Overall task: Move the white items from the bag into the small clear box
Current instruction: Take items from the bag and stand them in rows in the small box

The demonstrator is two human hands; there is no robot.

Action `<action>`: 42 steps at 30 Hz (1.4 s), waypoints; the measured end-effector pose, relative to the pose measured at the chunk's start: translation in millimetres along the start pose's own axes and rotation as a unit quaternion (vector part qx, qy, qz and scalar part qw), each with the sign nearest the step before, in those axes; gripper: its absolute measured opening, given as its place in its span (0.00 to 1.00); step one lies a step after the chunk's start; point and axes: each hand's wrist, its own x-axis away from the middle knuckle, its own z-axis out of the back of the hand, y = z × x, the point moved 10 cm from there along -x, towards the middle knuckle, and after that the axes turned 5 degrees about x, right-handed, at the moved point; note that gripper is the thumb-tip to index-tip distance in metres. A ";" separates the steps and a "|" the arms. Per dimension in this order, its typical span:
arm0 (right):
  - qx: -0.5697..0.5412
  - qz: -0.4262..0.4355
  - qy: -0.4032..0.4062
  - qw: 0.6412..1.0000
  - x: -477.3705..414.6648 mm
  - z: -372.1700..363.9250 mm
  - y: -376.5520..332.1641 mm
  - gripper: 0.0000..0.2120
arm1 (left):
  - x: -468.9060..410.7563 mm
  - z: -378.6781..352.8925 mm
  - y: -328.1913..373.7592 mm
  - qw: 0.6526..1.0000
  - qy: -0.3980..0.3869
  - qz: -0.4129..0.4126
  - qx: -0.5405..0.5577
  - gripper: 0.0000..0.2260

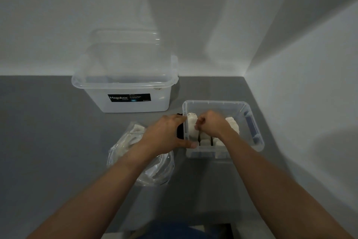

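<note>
Left hand [166, 134] clamped the small clear box [251, 122] wall. Right hand [212, 124] fingers curled among white items [191, 123] inside, grip indiscernible. Each apparently needed seating beside those fingertips; the bag [155, 171] lay under the left wrist.

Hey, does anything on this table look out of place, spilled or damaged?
Nothing looks spilled or damaged. One oddity: a dark object sits against the left outer wall of the small clear plastic box, under the left hand; I cannot tell what it is.

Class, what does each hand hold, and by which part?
Left hand grips the small clear box by its left wall. Right hand curls among the white items inside; a hold cannot be told.
</note>
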 end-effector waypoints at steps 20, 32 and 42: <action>-0.264 0.112 0.260 0.922 151.1 -0.1 -112.9 0.05 | 83.5 45.6 -115.5 0.972 0.205 -0.113 -0.013 0.11; 0.142 -0.017 0.145 0.979 90.1 -121.1 -153.3 0.12 | 65.5 -9.3 -190.1 0.996 -0.046 -0.038 -0.060 0.35; 0.138 -0.028 0.127 0.982 72.2 -128.9 -178.3 0.20 | 68.1 -2.6 -194.9 0.994 -0.050 -0.094 -0.005 0.40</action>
